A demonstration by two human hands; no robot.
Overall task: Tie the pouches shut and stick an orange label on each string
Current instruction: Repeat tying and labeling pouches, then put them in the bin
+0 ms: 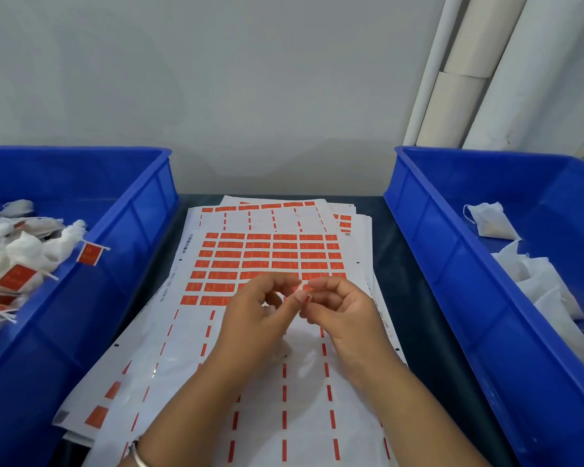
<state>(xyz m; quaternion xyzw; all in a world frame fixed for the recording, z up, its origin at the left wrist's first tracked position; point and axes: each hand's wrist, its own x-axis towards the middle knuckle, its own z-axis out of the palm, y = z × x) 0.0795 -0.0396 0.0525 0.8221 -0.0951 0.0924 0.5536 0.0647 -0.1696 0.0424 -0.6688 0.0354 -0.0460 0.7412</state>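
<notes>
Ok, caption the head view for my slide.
Both hands pinch an orange label above the label sheets.

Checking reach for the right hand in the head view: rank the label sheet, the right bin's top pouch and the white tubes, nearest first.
From the right hand:
1. Label sheet, directly under the hand, mid-table.
2. Top pouch, in the right blue bin, off to the right.
3. White tubes, leaning on the wall behind that bin, upper right.
</notes>
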